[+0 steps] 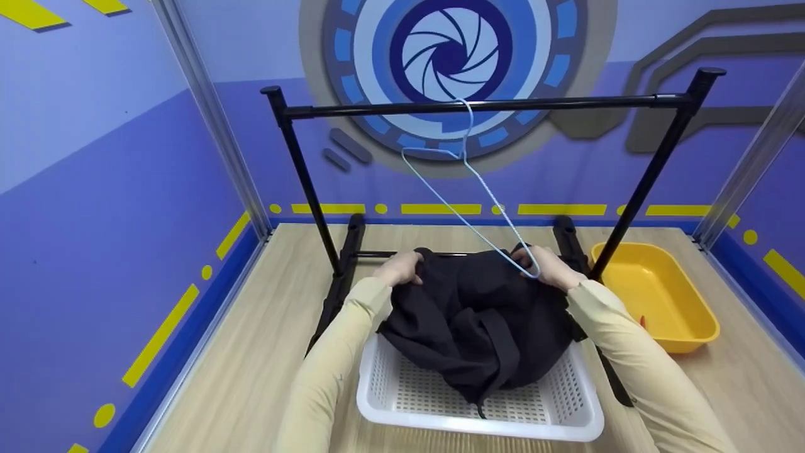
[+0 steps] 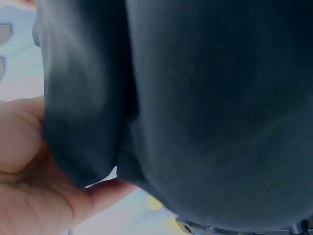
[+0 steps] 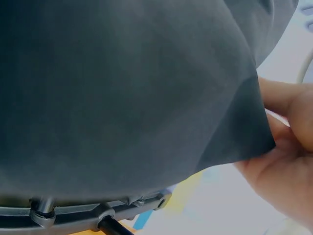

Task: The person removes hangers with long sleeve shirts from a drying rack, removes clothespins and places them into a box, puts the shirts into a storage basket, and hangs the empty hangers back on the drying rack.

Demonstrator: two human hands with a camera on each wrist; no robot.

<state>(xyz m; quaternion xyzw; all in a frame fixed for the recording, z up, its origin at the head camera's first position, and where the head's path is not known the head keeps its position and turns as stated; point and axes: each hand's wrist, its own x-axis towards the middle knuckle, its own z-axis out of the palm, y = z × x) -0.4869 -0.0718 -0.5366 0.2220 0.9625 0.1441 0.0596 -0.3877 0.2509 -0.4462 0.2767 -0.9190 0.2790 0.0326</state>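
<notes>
Both hands hold up a black cloth garment (image 1: 465,296), spread between them in loose folds. My left hand (image 1: 399,268) grips its upper left edge, and in the left wrist view the dark cloth (image 2: 205,107) lies between thumb and fingers. At the upper right edge my right hand (image 1: 548,267) pinches the cloth; the right wrist view shows a corner of it between thumb and fingers. A light blue wire hanger (image 1: 464,154) hangs by its hook from the rack's bar, and its lower right corner overlaps my right hand in the head view. Some fingertips are hidden by cloth.
A black clothes rack (image 1: 377,110) stands over the work area. Below the garment sits a white perforated basket (image 1: 478,426), partly covered by cloth. A yellow tray (image 1: 654,283) with a small red thing inside stands right of the rack. Blue printed walls (image 1: 126,220) enclose the table.
</notes>
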